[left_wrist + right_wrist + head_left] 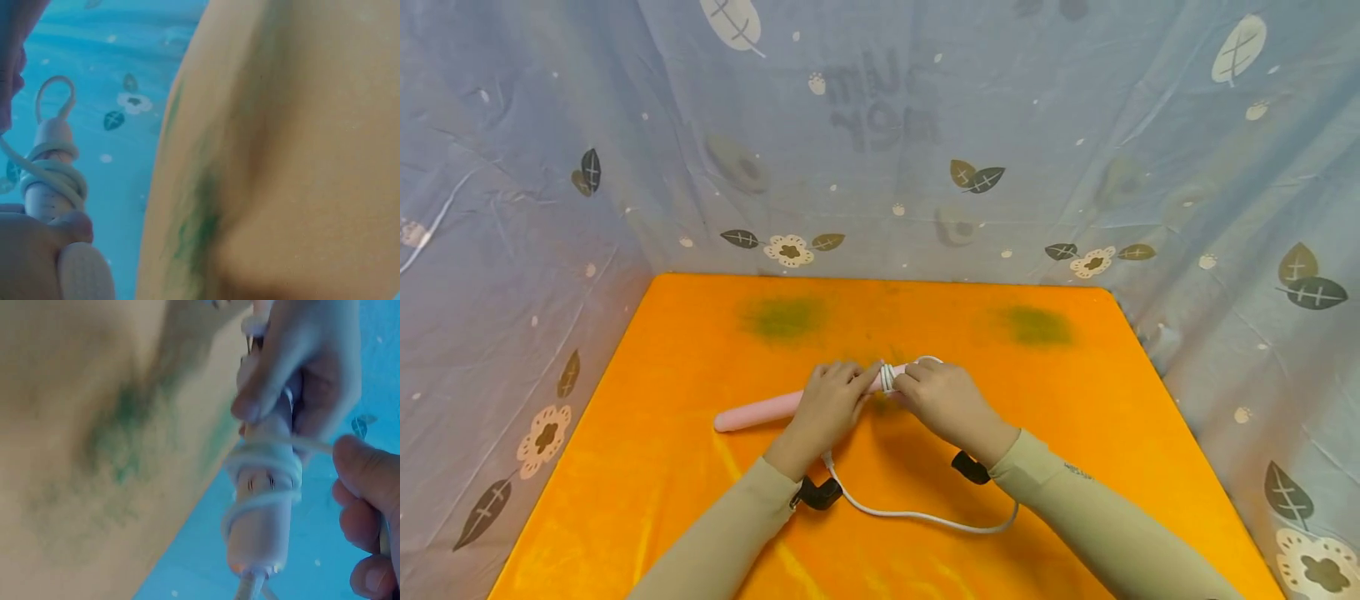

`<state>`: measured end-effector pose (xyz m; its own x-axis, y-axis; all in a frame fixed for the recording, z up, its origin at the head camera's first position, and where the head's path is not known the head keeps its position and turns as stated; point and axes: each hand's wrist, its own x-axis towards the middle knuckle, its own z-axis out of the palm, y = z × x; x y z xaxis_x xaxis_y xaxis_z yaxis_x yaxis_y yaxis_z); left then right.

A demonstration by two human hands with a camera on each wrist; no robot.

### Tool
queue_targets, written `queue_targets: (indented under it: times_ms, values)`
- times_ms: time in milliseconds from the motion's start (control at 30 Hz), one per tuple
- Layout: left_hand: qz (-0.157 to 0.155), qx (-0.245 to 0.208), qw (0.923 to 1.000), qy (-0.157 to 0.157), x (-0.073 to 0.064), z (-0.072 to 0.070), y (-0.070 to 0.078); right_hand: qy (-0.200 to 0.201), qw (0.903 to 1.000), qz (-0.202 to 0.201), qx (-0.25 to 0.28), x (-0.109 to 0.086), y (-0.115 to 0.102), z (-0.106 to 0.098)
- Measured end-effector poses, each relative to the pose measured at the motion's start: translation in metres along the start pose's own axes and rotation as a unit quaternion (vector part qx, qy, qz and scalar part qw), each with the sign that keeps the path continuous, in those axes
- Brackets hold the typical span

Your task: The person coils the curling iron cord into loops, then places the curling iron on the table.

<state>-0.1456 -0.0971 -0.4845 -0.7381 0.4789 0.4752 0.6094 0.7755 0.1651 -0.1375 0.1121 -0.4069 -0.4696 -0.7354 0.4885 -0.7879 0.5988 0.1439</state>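
A pink curling iron (760, 412) slants above the orange table, its smooth barrel end toward the left. My left hand (826, 407) grips it around the middle, thumb along the handle in the right wrist view. White cord (265, 461) is wound in several turns about the handle. With thumb and fingers, my right hand (946, 402) pinches a stretch of this cord beside the handle's end. A small loop of cord (56, 80) leaves that end in the left wrist view. Another length hangs below in a curve between my forearms; its far end is partly hidden.
The table (685, 333) wears an orange cloth with two dark green smudges toward the back. Pale blue-grey patterned curtains (880, 183) stand around its back and sides. Black wrist-camera mounts (820, 493) sit under both wrists.
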Motion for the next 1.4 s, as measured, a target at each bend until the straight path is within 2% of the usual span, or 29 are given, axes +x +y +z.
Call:
queue_targets:
  times_ms: [100, 200, 300, 400, 467, 567, 700, 867, 1033, 1200, 1400]
  values:
    - [0.001, -0.018, 0.9993, -0.031, -0.001, -0.002, -0.001, 0.0, 1.0, 0.003, 0.008, -0.001, 0.005, 0.0]
    - [-0.026, -0.048, 0.9965, -0.064, -0.002, -0.006, -0.003, -0.005, 0.9999, -0.009, 0.009, -0.001, 0.009, 0.0]
    - [-0.053, -0.061, 0.9944, -0.068, -0.004, -0.01, -0.004, -0.015, 0.9994, -0.03, 0.012, 0.0, 0.013, 0.0]
    - [-0.065, -0.061, 0.9938, -0.066, -0.008, -0.012, -0.004, -0.013, 0.9987, -0.046, 0.02, 0.001, 0.02, -0.002]
    - [-0.063, -0.061, 0.9937, -0.069, -0.011, -0.012, -0.004, -0.003, 0.9986, -0.048, 0.021, 0.002, 0.026, -0.004]
    - [-0.041, -0.075, 0.9935, -0.076, -0.015, -0.011, -0.004, 0.012, 0.9988, -0.043, 0.02, 0.007, 0.037, -0.005]
    - [-0.012, -0.1, 0.9915, -0.082, -0.018, -0.013, -0.004, 0.01, 0.9984, -0.041, 0.038, 0.013, 0.051, -0.004]
    - [-0.038, -0.111, 0.9877, -0.103, -0.018, -0.025, -0.007, 0.016, 0.9964, -0.04, 0.073, 0.015, 0.058, -0.009]
    - [-0.056, -0.116, 0.9844, -0.12, -0.014, -0.032, -0.01, 0.035, 0.9962, -0.041, 0.068, 0.011, 0.059, -0.018]
    - [-0.053, -0.113, 0.984, -0.126, -0.011, -0.033, -0.012, 0.034, 0.9971, -0.034, 0.06, 0.009, 0.058, -0.025]
    - [-0.024, -0.094, 0.986, -0.135, -0.011, -0.029, -0.012, -0.005, 0.9965, -0.058, 0.06, 0.014, 0.055, -0.024]
